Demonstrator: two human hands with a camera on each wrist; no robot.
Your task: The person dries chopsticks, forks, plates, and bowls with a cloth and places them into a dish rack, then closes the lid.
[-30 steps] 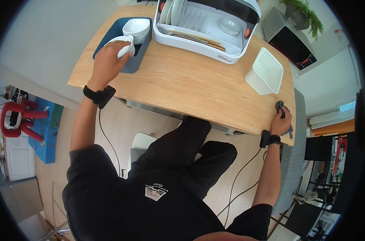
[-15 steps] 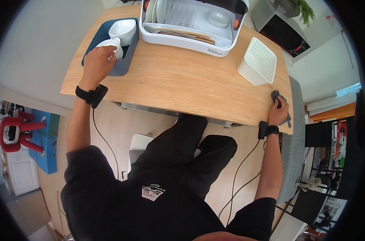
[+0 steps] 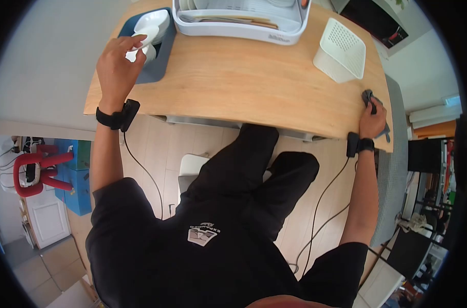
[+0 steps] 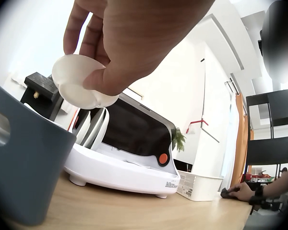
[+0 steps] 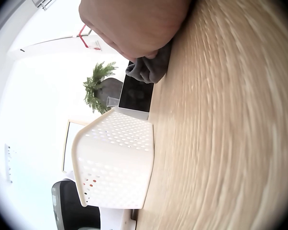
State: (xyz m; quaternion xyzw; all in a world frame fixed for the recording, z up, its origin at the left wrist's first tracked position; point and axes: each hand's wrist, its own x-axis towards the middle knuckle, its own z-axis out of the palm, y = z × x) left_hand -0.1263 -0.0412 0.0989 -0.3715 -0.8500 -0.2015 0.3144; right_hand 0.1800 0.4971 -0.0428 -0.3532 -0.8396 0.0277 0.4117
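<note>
My left hand (image 3: 115,66) pinches a small white dish (image 4: 77,84) by its edge, thumb on one face and fingers on the other. The dish has a lobed outline and is held tilted above the blue-grey bin (image 3: 159,72). Inside that bin stand white square bowls (image 3: 154,20) and, partly hidden by my fingers, more small white dishes (image 3: 145,54). At the table's right edge my right hand (image 3: 373,122) grips a crumpled dark grey cloth (image 5: 151,69), which lies against the tabletop.
A white dish rack (image 3: 233,30) with plates, chopsticks and cutlery stands at the back of the wooden table (image 3: 233,87). The white perforated basket (image 3: 339,56) is at the right, beyond the cloth. Behind it is a microwave (image 3: 372,20). Cables hang from both wrists.
My left hand has risen from the small dishes in the bin, bringing one dish up. My right hand keeps its grip on the cloth. The head view has tilted down.
</note>
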